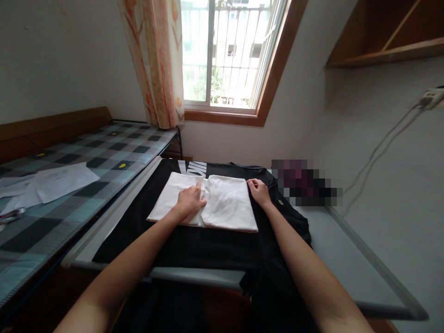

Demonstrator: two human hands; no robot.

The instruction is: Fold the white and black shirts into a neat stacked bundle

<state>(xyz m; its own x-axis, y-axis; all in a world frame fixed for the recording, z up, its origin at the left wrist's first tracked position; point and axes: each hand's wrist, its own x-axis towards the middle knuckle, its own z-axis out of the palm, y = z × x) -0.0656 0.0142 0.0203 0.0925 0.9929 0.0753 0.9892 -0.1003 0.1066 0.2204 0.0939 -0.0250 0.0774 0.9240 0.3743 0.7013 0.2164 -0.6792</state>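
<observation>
A white folded garment [229, 203], perhaps a shirt, lies flat with a seam or gap running down its middle. My left hand [190, 201] is closed at that middle line, its fingers curled onto the white cloth. At the garment's right far corner, my right hand [259, 190] is closed, thumb and fingers pinched at the edge. Beneath the white garment a black shirt [222, 252] is spread out, with white striped print at its far left. One black sleeve hangs over the near edge of the table.
The pale table [357, 259] has a grey rim. A bed with a checked mattress [138, 150] stands at the left, papers [65, 182] on it. A pixelated dark patch [301, 182] covers something at the back right. Cables [381, 138] hang along the right wall.
</observation>
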